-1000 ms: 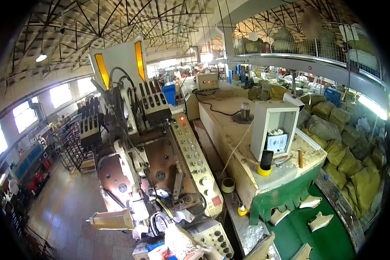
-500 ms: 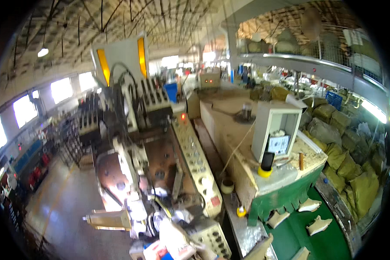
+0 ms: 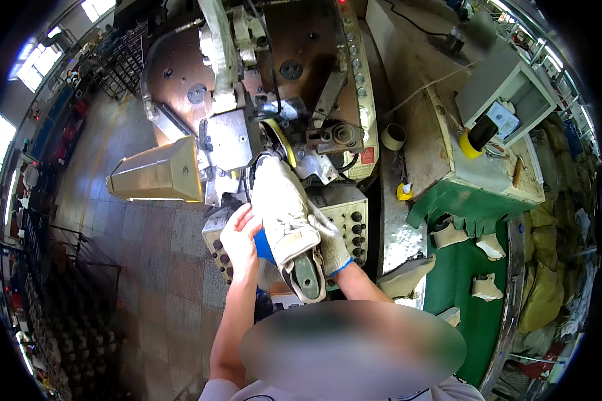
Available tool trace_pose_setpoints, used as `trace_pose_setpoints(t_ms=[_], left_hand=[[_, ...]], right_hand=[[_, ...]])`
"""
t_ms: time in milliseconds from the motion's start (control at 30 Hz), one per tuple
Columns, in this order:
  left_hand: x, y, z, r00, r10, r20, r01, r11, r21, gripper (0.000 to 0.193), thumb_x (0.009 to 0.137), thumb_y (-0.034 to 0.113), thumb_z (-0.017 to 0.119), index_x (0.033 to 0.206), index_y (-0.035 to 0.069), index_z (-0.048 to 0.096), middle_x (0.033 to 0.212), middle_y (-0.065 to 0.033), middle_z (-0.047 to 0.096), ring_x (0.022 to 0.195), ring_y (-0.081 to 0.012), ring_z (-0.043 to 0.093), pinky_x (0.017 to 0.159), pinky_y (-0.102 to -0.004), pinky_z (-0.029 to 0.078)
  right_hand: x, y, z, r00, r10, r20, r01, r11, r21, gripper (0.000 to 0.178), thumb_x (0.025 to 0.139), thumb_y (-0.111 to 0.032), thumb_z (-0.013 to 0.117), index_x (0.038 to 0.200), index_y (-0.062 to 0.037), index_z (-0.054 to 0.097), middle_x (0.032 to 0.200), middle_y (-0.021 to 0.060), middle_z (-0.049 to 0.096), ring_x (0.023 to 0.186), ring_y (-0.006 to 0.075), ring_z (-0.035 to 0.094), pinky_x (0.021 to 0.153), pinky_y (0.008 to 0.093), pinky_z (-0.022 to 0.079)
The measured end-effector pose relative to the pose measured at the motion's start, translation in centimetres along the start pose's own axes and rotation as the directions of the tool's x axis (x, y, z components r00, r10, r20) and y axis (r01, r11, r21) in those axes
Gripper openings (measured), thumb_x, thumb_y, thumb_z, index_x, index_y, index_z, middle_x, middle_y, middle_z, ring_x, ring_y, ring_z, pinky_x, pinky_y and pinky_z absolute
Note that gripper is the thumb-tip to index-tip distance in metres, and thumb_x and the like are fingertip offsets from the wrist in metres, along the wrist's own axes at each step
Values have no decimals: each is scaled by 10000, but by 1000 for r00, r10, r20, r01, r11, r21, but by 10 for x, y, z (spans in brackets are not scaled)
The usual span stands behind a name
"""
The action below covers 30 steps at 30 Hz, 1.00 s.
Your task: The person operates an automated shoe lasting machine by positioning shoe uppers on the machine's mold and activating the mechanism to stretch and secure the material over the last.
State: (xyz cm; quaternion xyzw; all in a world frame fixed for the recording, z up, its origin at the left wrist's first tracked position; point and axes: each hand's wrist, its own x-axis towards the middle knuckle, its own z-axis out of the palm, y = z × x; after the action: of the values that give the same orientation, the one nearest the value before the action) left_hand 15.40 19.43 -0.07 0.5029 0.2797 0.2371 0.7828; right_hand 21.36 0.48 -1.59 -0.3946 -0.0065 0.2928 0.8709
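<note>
1. Head view, looking down: picking out a cream shoe upper (image 3: 281, 207) over a green last (image 3: 307, 277), toe-end forward at the machine (image 3: 231, 140), too crowded there to tell actual contact.
2. Could go wrong by twisting: risking a crooked position if held mainly from one flank, or a slip if loosened too soon.
3. Could also nip bare fingers or catch gloved ones, working this close to the machine's metal edges.
4. Finding the upper squarely between both hands, heel-end nearest the wrists.
5. Noting a bare left hand (image 3: 239, 235) with fingers spread and pointing forward, just beside the left flank; cannot tell about touching.
6. Spotting a gloved right hand (image 3: 329, 242) too, clasping the right flank, fingertips partly hidden.
</note>
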Motion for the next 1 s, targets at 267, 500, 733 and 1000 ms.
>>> trace_pose_setpoints(t_ms=[267,500,733,1000], left_hand=[[13,-3,-4,989,150,-9,-150,987,-53,530,865,-50,715,1362,-104,541,1265,-198,664,1096,-227,683,931,-305,557],[-8,-55,-5,916,-365,168,396,892,-218,664,1057,571,432,1331,-12,593,1209,-116,700,1027,-211,695,905,-352,562],[12,-59,-30,929,-273,248,291,956,-37,492,1077,391,465,1253,-37,632,1122,-139,730,946,-219,733,858,-353,603],[12,-70,-29,947,-265,180,277,960,-49,579,1090,474,424,1126,-46,678,994,-107,734,855,-167,716,761,-310,577]], right_hand=[[37,20,10,999,-30,-44,30,1000,1,598,971,-241,680,1482,9,496,1381,85,607,1192,154,580,1020,291,466],[45,26,3,982,-14,-189,-31,972,-234,501,934,-276,729,1319,29,627,1177,92,693,1033,164,630,913,300,499],[46,48,13,984,-23,-175,33,998,53,367,999,-293,654,1190,18,692,1097,72,711,973,141,644,874,298,515],[50,56,0,969,-63,-239,39,994,-103,405,976,-293,689,1196,47,704,1070,78,727,935,123,629,846,286,514]])
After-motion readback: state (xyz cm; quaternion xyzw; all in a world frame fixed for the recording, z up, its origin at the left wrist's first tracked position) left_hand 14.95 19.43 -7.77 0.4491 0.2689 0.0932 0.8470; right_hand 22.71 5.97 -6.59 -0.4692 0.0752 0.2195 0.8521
